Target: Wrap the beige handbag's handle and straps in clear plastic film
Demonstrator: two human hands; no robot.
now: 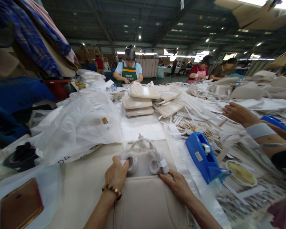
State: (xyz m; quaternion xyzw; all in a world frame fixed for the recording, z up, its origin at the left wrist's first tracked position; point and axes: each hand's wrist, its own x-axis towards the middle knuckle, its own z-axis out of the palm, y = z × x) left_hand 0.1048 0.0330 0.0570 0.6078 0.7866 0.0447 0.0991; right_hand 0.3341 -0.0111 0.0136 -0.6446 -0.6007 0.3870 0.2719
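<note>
A beige bag (150, 200) lies on the table right in front of me, its top edge away from me. Beyond that edge are its handle (141, 143) and two strap bundles in clear or white wrapping, the left bundle (132, 163) and the right bundle (158, 163). My left hand (115, 173), with a beaded bracelet on the wrist, is closed at the left bundle and the bag's upper left corner. At the upper right corner, my right hand (177, 184) grips the bag's edge, fingertips near the right bundle.
A blue tape dispenser (201, 156) and a roll of tape (241, 172) stand at right, near a co-worker's arm (250, 122). Stacked beige bags (139, 103) lie ahead. Clear plastic bags (81, 121) and a phone (21, 203) are at left. A co-worker (130, 68) stands across the table.
</note>
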